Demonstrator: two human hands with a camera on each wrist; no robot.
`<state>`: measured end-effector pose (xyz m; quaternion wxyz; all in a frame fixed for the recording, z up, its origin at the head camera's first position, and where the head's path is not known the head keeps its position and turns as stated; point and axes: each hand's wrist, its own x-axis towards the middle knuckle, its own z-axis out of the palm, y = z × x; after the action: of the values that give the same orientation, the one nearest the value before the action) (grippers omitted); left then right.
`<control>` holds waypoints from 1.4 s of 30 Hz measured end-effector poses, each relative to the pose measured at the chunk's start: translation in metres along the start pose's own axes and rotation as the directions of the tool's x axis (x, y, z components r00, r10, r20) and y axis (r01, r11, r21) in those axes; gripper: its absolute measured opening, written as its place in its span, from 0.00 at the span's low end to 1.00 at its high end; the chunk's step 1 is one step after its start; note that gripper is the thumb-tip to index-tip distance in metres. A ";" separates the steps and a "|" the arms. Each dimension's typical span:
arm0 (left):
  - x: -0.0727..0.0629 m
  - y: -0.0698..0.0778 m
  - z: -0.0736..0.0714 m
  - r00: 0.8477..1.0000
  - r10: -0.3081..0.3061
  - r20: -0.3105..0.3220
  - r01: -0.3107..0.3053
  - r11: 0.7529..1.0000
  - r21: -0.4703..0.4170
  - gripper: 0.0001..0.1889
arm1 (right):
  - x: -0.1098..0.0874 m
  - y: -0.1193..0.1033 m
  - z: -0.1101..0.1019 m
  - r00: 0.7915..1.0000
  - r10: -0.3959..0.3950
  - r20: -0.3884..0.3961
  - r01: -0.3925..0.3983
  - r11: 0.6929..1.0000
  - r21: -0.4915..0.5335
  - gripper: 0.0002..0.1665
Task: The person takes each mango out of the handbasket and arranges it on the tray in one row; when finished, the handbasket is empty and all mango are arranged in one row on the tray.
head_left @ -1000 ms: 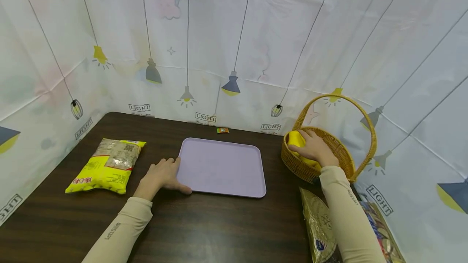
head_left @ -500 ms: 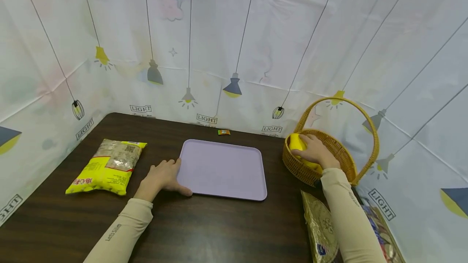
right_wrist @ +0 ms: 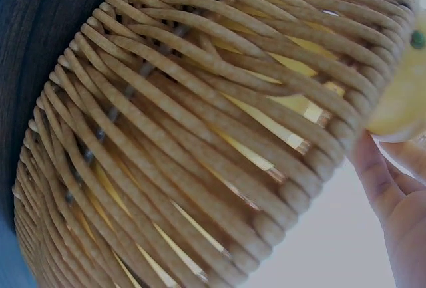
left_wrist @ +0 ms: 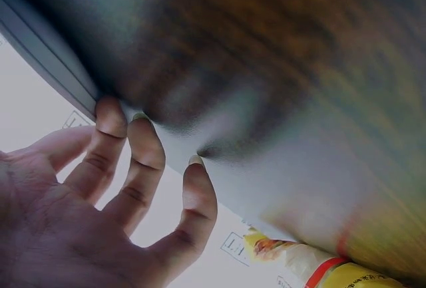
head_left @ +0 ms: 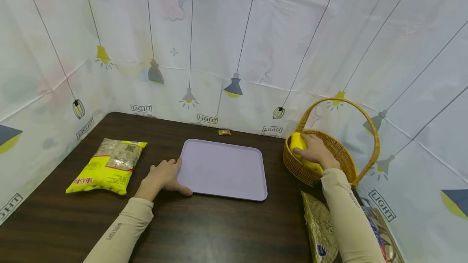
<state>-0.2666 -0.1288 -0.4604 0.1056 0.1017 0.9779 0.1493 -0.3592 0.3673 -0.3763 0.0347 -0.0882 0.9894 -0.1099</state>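
In the head view my left hand [head_left: 162,177] is at the near left corner of a flat lilac tray [head_left: 223,169]. Its fingers lie along the left edge, its thumb at the front edge. The left wrist view has the fingertips [left_wrist: 194,160] touching the dark tabletop beside a grey rim. My right hand [head_left: 314,149] reaches into a wicker basket [head_left: 294,167] and grips a smooth yellow rounded thing [head_left: 297,142]. The right wrist view shows a green spot on this yellow thing [right_wrist: 399,102], above the basket's rim. More yellow shows through the weave.
A yellow bag [head_left: 109,167] with a clear window lies on the left. Behind the tray is a small orange-green packet [head_left: 224,132]. A gold package [head_left: 319,228] and a colourful package [head_left: 382,234] flank the right forearm. The basket's tall handle [head_left: 376,145] arches up at right.
The head view has shifted slightly. My left hand stays at the tray's corner, and my right hand stays on the yellow thing in the basket with hardly any movement.
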 end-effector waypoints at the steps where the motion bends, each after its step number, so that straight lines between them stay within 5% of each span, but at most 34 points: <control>1: 0.000 0.000 0.000 1.000 -0.001 0.001 0.001 1.000 0.000 0.69 | 0.000 0.000 -0.001 1.000 -0.002 -0.009 0.002 1.000 0.002 0.49; 22: 0.003 -0.003 -0.002 1.000 -0.015 0.012 0.015 1.000 -0.004 0.69 | 0.002 -0.031 -0.019 0.992 -0.071 -0.103 0.077 0.996 0.049 0.48; 42: 0.000 -0.001 0.001 1.000 -0.004 0.012 0.005 1.000 -0.017 0.69 | 0.018 -0.096 0.020 0.987 -0.128 -0.096 0.140 0.981 0.135 0.47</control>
<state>-0.2665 -0.1289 -0.4621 0.1127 0.0995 0.9761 0.1568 -0.3591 0.2680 -0.3749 -0.0097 -0.1473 0.9715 -0.1854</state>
